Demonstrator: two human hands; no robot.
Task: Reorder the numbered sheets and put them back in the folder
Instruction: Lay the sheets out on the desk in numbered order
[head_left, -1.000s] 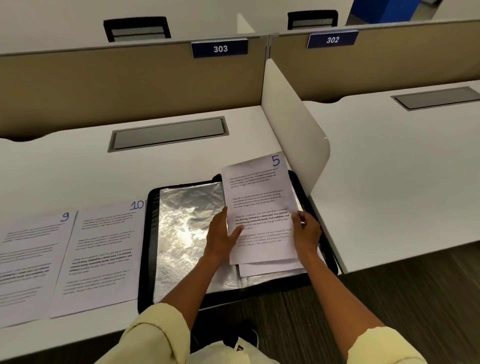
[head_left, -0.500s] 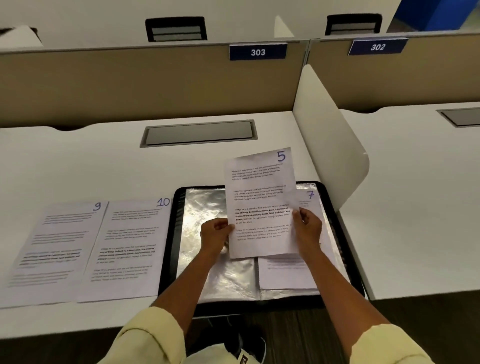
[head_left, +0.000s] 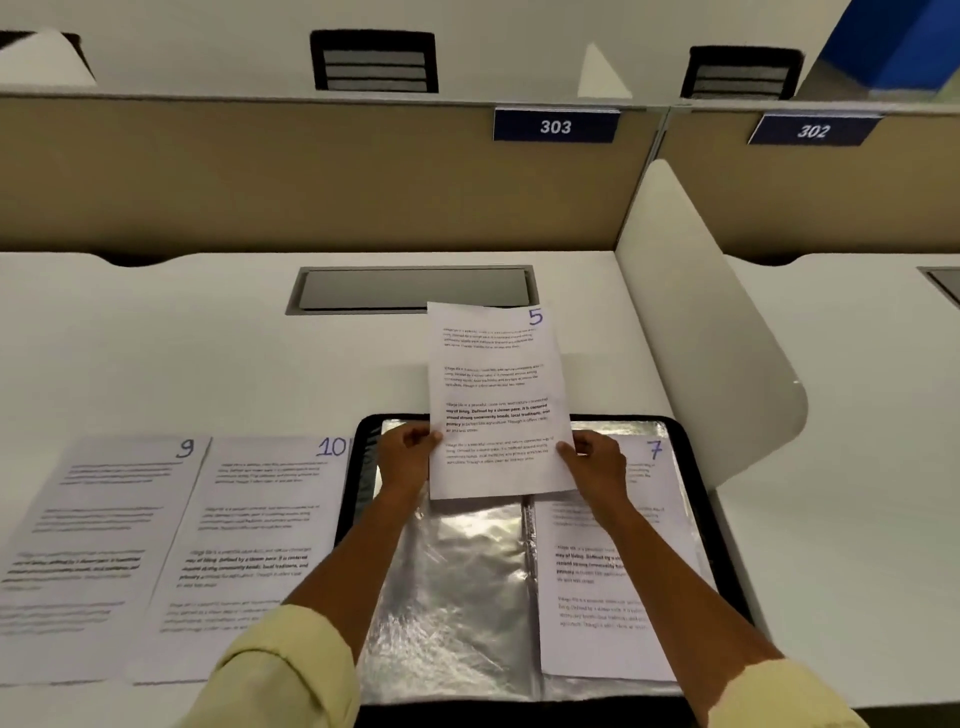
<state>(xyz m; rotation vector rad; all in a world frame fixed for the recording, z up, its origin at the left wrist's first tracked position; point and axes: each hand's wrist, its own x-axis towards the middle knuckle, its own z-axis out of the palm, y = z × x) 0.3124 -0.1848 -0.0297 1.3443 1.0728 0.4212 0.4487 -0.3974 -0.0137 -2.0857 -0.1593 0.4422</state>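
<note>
Pinching sheet 5 (head_left: 493, 395), left hand (head_left: 408, 457) and right hand (head_left: 597, 467) hover over folder (head_left: 691, 499); four numbered sheets apparently visible.

Head view, forward-down, close over desk (head_left: 156, 364)

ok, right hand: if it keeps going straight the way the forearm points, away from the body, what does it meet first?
Probably the far rim of the folder, then bare desk. The right hand, pinching sheet 5, sits above sheet 7; its height is unclear, so it may pass over the rim.
</note>
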